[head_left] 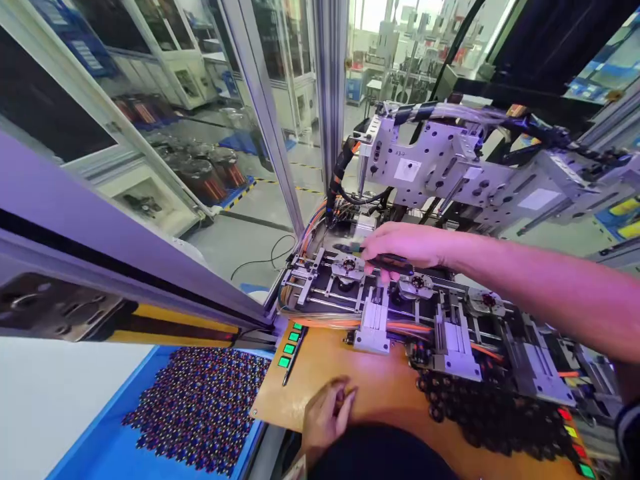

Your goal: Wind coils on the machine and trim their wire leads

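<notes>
My right hand (403,245) reaches far into the machine and is closed around a dark-handled tool (373,257) whose tip points left, over the round metal fixtures (349,267) on the rail. My left hand (327,410) rests near me on the orange-brown panel (370,373), its fingers curled together in a pinch; what they hold, if anything, is too small to make out. A second round fixture (417,285) sits just below my right hand.
A blue tray (107,433) at the lower left holds several small dark parts (200,403). Green lit buttons (289,347) line the panel's left edge, coloured ones (573,433) its right. A grey machine head (440,163) with cables hangs above. More dark ring parts (480,407) lie at the right.
</notes>
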Demonstrator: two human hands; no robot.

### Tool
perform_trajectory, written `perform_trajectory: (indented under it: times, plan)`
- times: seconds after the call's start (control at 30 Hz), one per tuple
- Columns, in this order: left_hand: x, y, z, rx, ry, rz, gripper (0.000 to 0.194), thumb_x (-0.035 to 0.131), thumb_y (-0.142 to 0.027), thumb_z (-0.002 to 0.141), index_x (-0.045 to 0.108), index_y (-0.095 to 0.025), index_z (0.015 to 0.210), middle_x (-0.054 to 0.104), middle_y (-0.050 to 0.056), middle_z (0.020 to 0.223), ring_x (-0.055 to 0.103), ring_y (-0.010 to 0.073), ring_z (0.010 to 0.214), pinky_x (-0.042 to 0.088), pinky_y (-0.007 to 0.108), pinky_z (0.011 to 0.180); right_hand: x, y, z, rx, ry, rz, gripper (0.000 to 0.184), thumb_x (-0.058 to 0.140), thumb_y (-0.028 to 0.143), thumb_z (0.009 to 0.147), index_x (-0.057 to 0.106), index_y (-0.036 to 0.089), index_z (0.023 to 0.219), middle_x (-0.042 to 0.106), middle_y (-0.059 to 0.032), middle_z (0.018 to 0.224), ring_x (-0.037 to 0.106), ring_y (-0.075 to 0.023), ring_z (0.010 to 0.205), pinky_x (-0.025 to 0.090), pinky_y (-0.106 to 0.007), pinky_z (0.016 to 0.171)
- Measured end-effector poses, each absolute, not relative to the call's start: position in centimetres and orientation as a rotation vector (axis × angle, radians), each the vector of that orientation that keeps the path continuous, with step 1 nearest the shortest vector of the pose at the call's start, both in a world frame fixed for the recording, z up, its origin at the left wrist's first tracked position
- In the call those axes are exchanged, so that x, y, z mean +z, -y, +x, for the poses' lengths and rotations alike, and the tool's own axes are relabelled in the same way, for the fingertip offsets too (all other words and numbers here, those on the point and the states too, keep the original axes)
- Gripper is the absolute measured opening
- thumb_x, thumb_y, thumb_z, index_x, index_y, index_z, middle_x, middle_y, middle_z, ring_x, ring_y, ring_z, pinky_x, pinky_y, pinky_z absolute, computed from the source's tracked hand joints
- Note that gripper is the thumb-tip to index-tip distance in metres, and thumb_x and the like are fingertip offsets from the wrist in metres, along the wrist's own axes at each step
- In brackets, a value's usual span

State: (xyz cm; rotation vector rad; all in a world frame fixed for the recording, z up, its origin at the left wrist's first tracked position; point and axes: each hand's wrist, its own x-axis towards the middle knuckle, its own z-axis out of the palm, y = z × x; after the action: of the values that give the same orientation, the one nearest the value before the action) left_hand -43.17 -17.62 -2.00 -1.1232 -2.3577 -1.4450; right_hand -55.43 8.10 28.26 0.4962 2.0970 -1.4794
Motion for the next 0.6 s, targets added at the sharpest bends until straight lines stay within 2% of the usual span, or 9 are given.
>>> perform_trajectory:
  times: [0.1,0.2,0.4,0.6]
  plan:
    - [-2.0,17.6,-43.3,-1.448,2.320,-1.149,0.018,0.060,-0.014,0.090,0.062,-0.016,0.108,0.072,0.004,0.077,0.066,0.0107,0.059,0.056,0.019,0.061,28.4,-7.4,-56.5,-1.244,-2.092,0.575,0.018,0.056,0.017,0.083,0.058,0.011,0.066,0.065,-0.0065,0.064,0.058,-0.0099,0.042,0.051,-0.019,0.037]
    - [-1.6,17.6,-43.4,-1.449,2.316,-1.175,0.017,0.061,-0.013,0.089,0.062,-0.017,0.105,0.073,0.005,0.081,0.068,0.0117,0.063,0.057,0.020,0.064,28.1,-7.3,-56.9,-1.115,-2.061,0.592,0.017,0.054,0.021,0.086,0.059,0.011,0.074,0.064,-0.0057,0.064,0.059,-0.0110,0.044,0.054,-0.021,0.040]
    - [-1.4,17.6,-43.2,-1.455,2.338,-1.166,0.008,0.061,-0.012,0.089,0.062,-0.018,0.095,0.071,0.005,0.079,0.069,0.0124,0.065,0.056,0.020,0.061,27.6,-7.4,-56.9,-1.024,-2.042,0.599,0.015,0.055,0.023,0.088,0.061,0.009,0.086,0.063,-0.0034,0.067,0.059,-0.0093,0.044,0.049,-0.017,0.038]
    - [-1.5,17.6,-43.0,-1.465,2.358,-1.180,0.009,0.061,-0.011,0.089,0.062,-0.018,0.095,0.071,0.005,0.081,0.069,0.0127,0.068,0.056,0.021,0.064,27.4,-7.4,-56.9,-1.027,-2.035,0.594,0.020,0.052,0.020,0.088,0.061,0.008,0.101,0.064,-0.0038,0.070,0.058,-0.0082,0.044,0.050,-0.015,0.039]
